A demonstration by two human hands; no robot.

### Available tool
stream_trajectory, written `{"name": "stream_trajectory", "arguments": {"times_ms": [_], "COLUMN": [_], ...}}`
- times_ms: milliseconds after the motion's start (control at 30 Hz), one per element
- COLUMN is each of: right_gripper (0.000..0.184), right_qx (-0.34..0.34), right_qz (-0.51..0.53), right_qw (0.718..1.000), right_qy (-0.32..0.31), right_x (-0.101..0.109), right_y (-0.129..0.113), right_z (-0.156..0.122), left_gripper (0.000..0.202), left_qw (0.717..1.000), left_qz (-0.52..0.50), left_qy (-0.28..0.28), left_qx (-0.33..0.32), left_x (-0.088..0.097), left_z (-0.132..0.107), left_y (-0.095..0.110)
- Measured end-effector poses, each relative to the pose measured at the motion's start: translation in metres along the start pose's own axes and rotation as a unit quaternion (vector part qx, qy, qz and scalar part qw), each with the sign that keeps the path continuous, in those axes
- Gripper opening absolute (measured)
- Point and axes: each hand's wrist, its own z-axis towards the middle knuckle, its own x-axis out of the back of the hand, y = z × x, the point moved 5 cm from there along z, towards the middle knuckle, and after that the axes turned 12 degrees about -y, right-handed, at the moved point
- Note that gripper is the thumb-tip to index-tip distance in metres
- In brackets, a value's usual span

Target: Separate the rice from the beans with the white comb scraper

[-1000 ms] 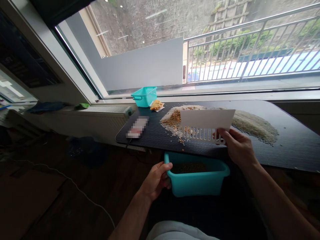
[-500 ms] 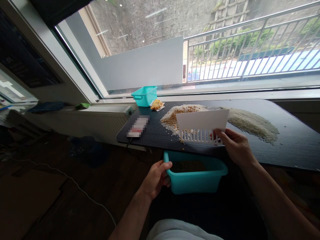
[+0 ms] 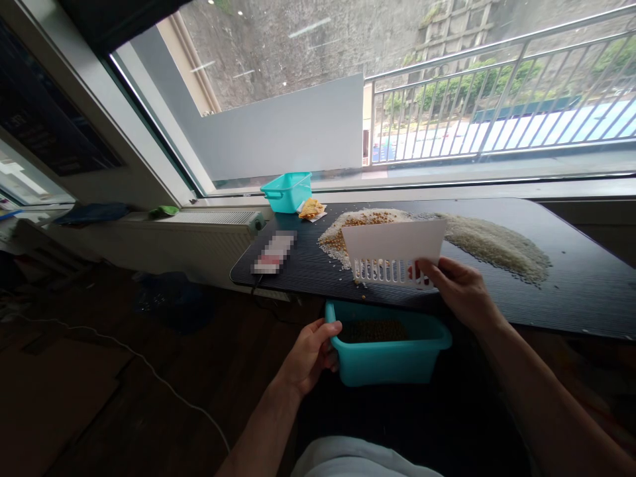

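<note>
My left hand (image 3: 313,354) grips the left rim of a turquoise plastic bin (image 3: 387,363), which is held just below the table's front edge. Small dark grains (image 3: 375,330) cover the bin's floor. Above it, my right hand (image 3: 462,291) pinches the lower right corner of a white slotted plate (image 3: 395,242), a row of narrow slots along its bottom edge. Behind the plate spreads a pile of white rice mixed with yellow-brown kernels (image 3: 348,228), partly hidden by it. A second pile, of plain rice (image 3: 501,245), lies to the right.
On the dark table (image 3: 586,265), a smaller turquoise basket (image 3: 288,192) stands at the back left beside yellowish food on a napkin (image 3: 312,209). A blurred-out flat object (image 3: 275,253) with a cable lies at the left edge. A radiator (image 3: 209,232) and window border the table.
My right hand has shifted the slotted plate slightly left. My left hand and the bin have stayed in place.
</note>
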Motion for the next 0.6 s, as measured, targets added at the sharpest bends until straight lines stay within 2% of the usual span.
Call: {"name": "stream_trajectory", "arguments": {"times_ms": [133,300,600], "right_gripper": [0.031,0.035,0.033], "right_qx": [-0.002,0.006,0.001], "right_qz": [0.028,0.068,0.087], "right_qw": [0.999,0.997,0.996], "right_qy": [-0.022,-0.02,-0.021], "right_x": [0.001,0.006,0.007], "right_y": [0.008,0.018,0.02], "right_z": [0.001,0.003,0.004], "left_gripper": [0.055,0.055,0.057], "left_qw": [1.0,1.0,1.0], "left_qz": [-0.001,0.002,0.002], "left_qy": [0.0,-0.005,0.004], "left_qx": [-0.002,-0.004,-0.001], "left_x": [0.001,0.002,0.002], "left_z": [0.0,0.0,0.0], "left_y": [0.0,-0.001,0.0]}}
